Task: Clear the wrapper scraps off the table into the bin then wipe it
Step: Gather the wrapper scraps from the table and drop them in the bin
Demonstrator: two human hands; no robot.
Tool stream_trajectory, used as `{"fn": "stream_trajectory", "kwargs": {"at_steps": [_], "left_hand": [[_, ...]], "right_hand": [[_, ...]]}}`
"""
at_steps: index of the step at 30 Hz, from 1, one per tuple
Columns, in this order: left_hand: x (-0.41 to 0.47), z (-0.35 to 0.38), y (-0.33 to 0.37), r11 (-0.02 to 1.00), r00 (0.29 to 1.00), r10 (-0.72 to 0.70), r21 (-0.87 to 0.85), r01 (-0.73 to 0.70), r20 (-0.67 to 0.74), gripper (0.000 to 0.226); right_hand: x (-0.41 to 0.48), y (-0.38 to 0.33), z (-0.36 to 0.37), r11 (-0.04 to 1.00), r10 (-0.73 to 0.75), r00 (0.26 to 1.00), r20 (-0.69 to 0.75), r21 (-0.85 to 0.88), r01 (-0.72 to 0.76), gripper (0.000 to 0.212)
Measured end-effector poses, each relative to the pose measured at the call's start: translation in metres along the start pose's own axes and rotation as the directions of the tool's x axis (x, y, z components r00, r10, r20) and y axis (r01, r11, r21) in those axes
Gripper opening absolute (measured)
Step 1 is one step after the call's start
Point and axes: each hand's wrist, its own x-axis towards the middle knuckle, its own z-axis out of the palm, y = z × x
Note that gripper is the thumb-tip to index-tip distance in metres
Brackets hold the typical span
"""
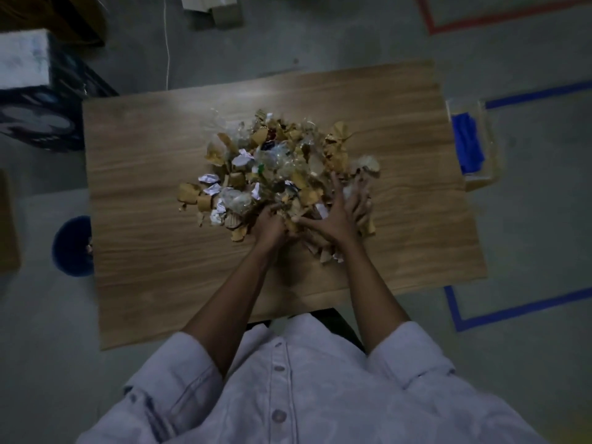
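Observation:
A heap of wrapper scraps (275, 161), brown, white and clear plastic, lies in the middle of the wooden table (153, 200). My left hand (270, 227) is at the heap's near edge, fingers curled into the scraps. My right hand (341, 216) lies spread on top of the heap's near right part, fingers straight and splayed, pressing on the scraps. A blue bin (72, 246) stands on the floor off the table's left edge. A blue cloth (468, 145) lies in a clear container (491, 139) off the table's right edge.
Dark boxes (41, 120) stand at the far left on the floor. Blue tape lines (519, 310) and red tape lines (480, 19) mark the grey floor. A white cable (166, 43) runs behind the table. Cardboard pieces (214, 11) lie at the far top.

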Motion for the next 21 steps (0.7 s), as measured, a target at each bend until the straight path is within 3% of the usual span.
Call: {"fn": "stream_trajectory", "kwargs": {"at_steps": [2,4,9,12,14,16,18,19,21], "left_hand": [[0.008,0.009,-0.003,0.985,0.993,0.103,0.134,-0.111,0.065,0.034],[0.032,0.017,-0.024,0.959,0.984,0.152,0.226,-0.171,0.099,0.038],[0.015,0.033,-0.024,0.966,0.992,0.129,0.225,-0.127,0.005,0.025],[-0.016,0.038,-0.024,0.844,0.909,0.398,0.440,-0.308,-0.128,0.030],[-0.027,0.034,-0.031,0.818,0.851,0.489,0.438,-0.372,-0.191,0.040],[-0.034,0.031,-0.036,0.917,0.900,0.360,0.274,-0.292,-0.245,0.041],[-0.039,0.027,-0.033,1.000,0.980,0.027,0.017,-0.024,-0.198,0.037],[-0.043,0.024,-0.030,0.988,0.990,-0.127,-0.095,0.121,-0.063,0.032],[-0.057,0.017,-0.021,0.917,0.903,-0.311,-0.157,0.368,0.297,0.041]], "right_hand": [[-0.006,-0.004,0.020,0.973,-0.036,0.999,-0.035,-0.231,0.027,0.119],[-0.017,-0.003,0.034,0.937,-0.085,0.994,-0.069,-0.345,0.056,0.099],[-0.024,0.005,0.035,0.908,-0.232,0.963,-0.140,-0.386,0.162,0.080],[-0.014,0.010,0.023,0.883,-0.367,0.911,-0.190,-0.380,0.276,0.065],[-0.011,0.011,0.012,0.894,-0.399,0.897,-0.187,-0.295,0.336,0.060],[-0.011,0.008,0.001,0.927,-0.369,0.901,-0.230,-0.165,0.338,0.058],[-0.008,0.004,-0.006,0.959,-0.270,0.918,-0.289,0.001,0.283,0.059],[-0.007,-0.001,-0.010,0.963,-0.210,0.928,-0.307,0.097,0.250,0.061],[-0.009,-0.016,-0.017,0.917,-0.087,0.942,-0.323,0.344,0.202,0.063]]}}
